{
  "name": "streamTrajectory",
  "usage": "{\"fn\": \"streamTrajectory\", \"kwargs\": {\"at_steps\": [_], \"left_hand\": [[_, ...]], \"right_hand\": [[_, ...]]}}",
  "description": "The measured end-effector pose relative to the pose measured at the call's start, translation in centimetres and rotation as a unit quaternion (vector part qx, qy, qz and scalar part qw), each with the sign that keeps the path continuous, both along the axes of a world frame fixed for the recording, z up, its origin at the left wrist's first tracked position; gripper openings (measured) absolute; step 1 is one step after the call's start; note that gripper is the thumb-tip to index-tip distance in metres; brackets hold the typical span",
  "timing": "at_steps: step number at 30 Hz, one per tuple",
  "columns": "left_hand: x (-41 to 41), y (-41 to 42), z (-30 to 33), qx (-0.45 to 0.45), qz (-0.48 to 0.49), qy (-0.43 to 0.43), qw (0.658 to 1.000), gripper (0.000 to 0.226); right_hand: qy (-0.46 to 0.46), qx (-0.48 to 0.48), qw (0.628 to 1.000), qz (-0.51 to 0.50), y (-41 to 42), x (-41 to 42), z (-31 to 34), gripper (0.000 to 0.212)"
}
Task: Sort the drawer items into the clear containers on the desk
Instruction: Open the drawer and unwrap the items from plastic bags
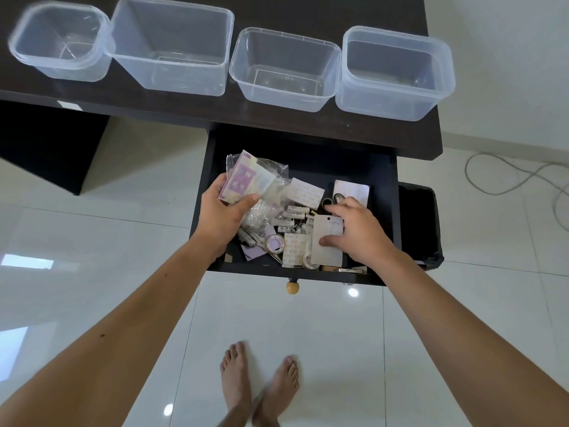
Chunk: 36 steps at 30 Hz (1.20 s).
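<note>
- My left hand point(220, 211) holds a crinkly clear plastic bag point(261, 177) of flat lilac-and-white cards, thumb pinching it against curled fingers, above the open dark drawer point(381, 180).
- My right hand point(357, 229) pinches a stiff, pale rectangular card point(326, 241) with rounded corners, thumb on its face, fingers curled over its top edge, low in the drawer.
- White cylindrical batteries point(292, 214) and tape rolls lie jumbled between my hands.
- Four clear, glossy containers point(284, 69) stand in a row on the dark desk point(277, 118) behind the drawer.

Drawer point(381, 211) front half cluttered (batteries, tape, packets); rear strip bare; four containers point(286, 69) open-topped on desk point(184, 109).
</note>
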State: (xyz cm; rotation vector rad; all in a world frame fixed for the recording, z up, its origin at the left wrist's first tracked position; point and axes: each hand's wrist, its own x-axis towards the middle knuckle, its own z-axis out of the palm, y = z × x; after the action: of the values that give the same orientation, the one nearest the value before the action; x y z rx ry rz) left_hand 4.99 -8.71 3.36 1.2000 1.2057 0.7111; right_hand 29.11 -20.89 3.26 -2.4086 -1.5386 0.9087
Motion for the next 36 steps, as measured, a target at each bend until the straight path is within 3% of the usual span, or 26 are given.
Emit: {"fn": "streamTrajectory", "kwargs": {"at_steps": [3,7,12,15,20,28,32,36], "left_hand": [[0.2,0.0,-0.1,0.0,-0.009,0.006,1.0,0.039],[0.4,-0.1,-0.1,0.001,-0.022,0.012,1.0,0.039],[0.4,-0.2,-0.4,0.002,-0.055,0.016,0.998,0.043],[0.3,-0.2,-0.3,-0.005,-0.087,0.004,0.996,0.053],[0.4,-0.3,0.3,-0.047,-0.104,-0.051,0.992,0.057],[0.5,-0.3,0.1,-0.054,-0.067,-0.028,0.996,0.059],[0.3,0.2,-0.4,-0.061,-0.011,-0.016,0.998,0.056],[0.4,0.2,-0.7,-0.061,-0.009,-0.003,0.998,0.052]], "right_hand": [[0.001,0.006,1.0,-0.012,0.1,0.4,0.3,0.073],[0.005,0.032,0.999,0.011,0.2,1.4,1.8,0.024],[0.159,0.015,0.987,0.009,1.5,1.9,5.9,0.002],[0.214,0.056,0.975,-0.021,2.8,0.9,6.1,0.01],[0.212,0.106,0.968,-0.081,3.9,-1.1,4.1,0.013],[0.222,0.153,0.954,-0.133,3.5,-1.9,2.9,0.028],[0.177,0.111,0.974,-0.09,2.1,0.3,2.5,0.022],[0.107,0.033,0.994,-0.006,1.4,0.9,0.7,0.038]]}}
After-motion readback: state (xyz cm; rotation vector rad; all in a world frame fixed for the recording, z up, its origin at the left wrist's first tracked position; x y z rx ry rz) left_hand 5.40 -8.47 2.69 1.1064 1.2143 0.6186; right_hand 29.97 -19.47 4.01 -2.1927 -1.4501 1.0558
